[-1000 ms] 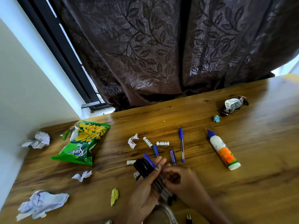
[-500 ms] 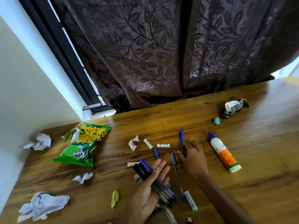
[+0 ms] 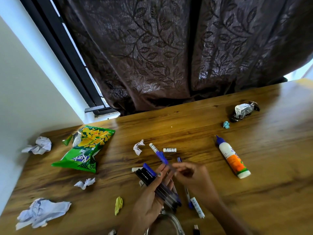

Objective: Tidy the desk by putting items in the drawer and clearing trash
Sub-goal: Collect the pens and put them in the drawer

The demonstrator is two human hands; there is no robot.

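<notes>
Blue caps and clear plastic barrels mark the bundle of pens (image 3: 158,185) that the left hand (image 3: 149,202) holds in the lower middle of the frame. This hand is curled around the bundle, with the fingers (image 3: 166,175) wrapped over the barrels, so its grip is closed on the pens. The right hand (image 3: 193,177), just right of it, pinches one more blue-capped pen (image 3: 162,157) between thumb and fingertips; the cap end points to the upper left and the barrel touches the left fingers.

I judge the step to be the collecting of pens into one handful before they go to the drawer, which is not in view. The next move probably calls for sliding this pen in among the others without loosening the left grip, because the bundle is already thick and a pen could slip out.

On the brown wooden desk (image 3: 271,192) much is left to do. Another blue pen with a white label (image 3: 194,203) lies near the lower edge, just beside the bundle. A white glue bottle with an orange label (image 3: 232,158) lies at the right. A green snack bag (image 3: 84,150) and crumpled white paper balls (image 3: 41,212) remain at the left as trash.
</notes>
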